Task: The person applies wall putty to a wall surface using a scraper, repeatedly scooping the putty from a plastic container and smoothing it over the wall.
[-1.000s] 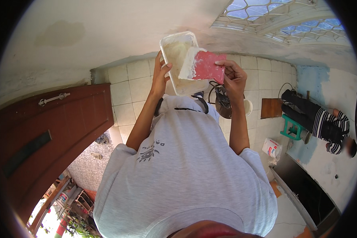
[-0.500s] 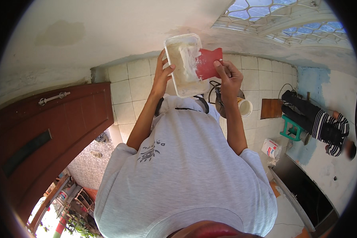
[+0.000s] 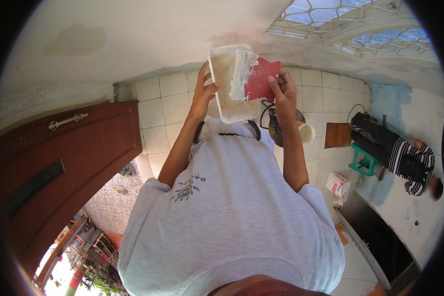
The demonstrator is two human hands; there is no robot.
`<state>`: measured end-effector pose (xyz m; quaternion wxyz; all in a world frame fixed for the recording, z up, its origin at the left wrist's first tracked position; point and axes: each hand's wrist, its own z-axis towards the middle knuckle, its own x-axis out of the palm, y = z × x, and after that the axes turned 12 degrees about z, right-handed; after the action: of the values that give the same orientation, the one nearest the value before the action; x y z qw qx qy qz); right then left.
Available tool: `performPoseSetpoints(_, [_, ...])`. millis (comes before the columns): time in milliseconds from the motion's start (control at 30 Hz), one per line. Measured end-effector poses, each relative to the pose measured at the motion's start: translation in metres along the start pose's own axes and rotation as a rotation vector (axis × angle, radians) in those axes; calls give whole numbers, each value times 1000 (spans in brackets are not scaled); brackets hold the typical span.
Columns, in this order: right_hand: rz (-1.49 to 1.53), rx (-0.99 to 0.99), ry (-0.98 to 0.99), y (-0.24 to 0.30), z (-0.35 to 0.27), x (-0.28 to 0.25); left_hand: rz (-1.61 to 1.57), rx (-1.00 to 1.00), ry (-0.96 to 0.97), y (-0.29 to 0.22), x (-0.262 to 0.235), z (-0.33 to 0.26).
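Tray: the white rectangular tray (image 3: 226, 107) is held up in front of the person's waist, well above the tile floor (image 3: 150, 91), its inside smeared with pale residue.
Left hand: the left hand (image 3: 202, 93) has its grip closed on the tray's left long side, thumb at the rim and fingers around the outside.
Right hand: the right hand (image 3: 284, 93) has its grip pinched shut on the right end of the red flat scraper (image 3: 262, 79), thumb on the upper face, fingers mostly hidden behind.
Paste: thick white paste (image 3: 240, 74) lies in a ragged band along the scraper's left edge, over the tray; whether that edge touches the tray cannot be told.
Stroke: gathering the paste probably goes best with the blade at a low, even slant, drawn along the tray wall so the load sits evenly across the edge.
Steadiness: the left hand should brace the tray against each push, since one-sided support could let it tip.
Drips: keeping the loaded edge above the tray would catch anything that slides off.
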<state>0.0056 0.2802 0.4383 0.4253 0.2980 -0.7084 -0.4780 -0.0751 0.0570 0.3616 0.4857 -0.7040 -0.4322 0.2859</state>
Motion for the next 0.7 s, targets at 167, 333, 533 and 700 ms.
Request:
performPoseSetpoints(167, [28,-82,-31,-9,8,2,-13,30,18,0,0,1])
performPoseSetpoints(333, [-21,-66,-26,-10,9,7,-8,18,14,-1,-1,0])
performPoseSetpoints(533, [-113,-90,-82,-10,15,10,-32,110,83,1,-1,-3])
performPoseSetpoints(700, [-125,-114,-72,-11,19,10,-56,151,102,0,0,-4])
